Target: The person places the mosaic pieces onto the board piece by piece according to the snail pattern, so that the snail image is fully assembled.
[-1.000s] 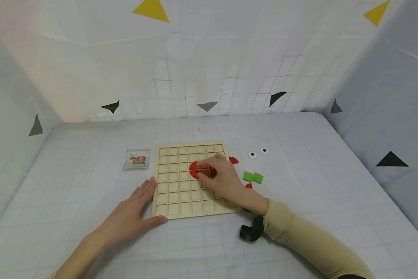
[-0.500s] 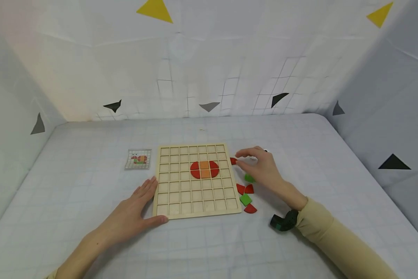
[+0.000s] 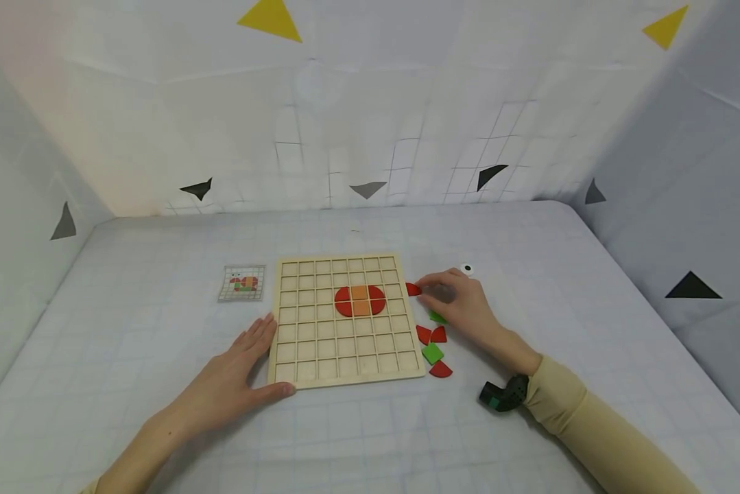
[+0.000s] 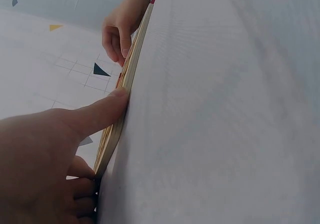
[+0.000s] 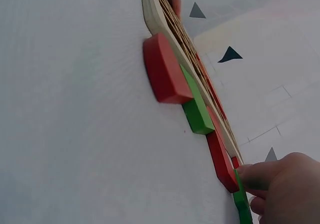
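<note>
A pale wooden grid board (image 3: 311, 350) lies on the table, with red quarter-circle pieces (image 3: 343, 309) and orange squares (image 3: 360, 308) forming a rounded shape in it. My left hand (image 3: 230, 377) rests at the board's lower left corner, fingers straight along the left side and thumb on the front edge. Beyond the right edge, my right hand (image 3: 465, 309) pinches a loose red quarter-circle piece (image 3: 413, 289) between thumb and index finger. A green square (image 3: 437, 318) is partly hidden beneath this hand. In the left wrist view, the left thumb (image 4: 107, 112) presses against the board's side.
Right of the board lie more red quarter-circle pieces (image 3: 440, 369) and another green square (image 3: 433, 354). One white eye disc (image 3: 466, 269) shows behind the right hand. A small picture card (image 3: 242, 283) with a coloured grid figure sits left of the board.
My right hand has left the shape on the board, moved right, and come down to the loose red quarter-circle piece, taking hold of it. The left hand stays put.
</note>
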Demonstrator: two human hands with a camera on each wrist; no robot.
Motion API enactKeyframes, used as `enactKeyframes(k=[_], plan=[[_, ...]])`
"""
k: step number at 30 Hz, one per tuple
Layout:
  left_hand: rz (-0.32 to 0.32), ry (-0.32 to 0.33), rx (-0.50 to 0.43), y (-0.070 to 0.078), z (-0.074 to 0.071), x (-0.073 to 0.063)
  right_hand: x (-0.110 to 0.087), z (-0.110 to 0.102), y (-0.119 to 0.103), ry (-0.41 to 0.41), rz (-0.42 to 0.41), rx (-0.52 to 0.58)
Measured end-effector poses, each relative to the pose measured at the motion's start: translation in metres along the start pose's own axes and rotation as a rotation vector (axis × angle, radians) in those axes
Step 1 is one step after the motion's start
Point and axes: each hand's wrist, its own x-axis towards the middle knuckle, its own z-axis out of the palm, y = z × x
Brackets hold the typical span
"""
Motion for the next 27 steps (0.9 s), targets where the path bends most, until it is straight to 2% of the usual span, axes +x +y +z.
enactKeyframes(k=[10,19,27], plan=[[0.003,-0.001,0.003,0.0004,-0.0001,0.0007,-0.0009,0.0001,-0.0024,-0.031,-0.072,-0.018],[-0.003,-0.007,-0.004,0.0000,-0.0004,0.0001,-0.0005,0.0034,0.0003,-0.028,-0.087,-0.026],[-0.004,-0.006,-0.005,-0.0003,0.0004,0.0003,-0.0008,0.0025,-0.0051,0.002,-0.138,-0.075]])
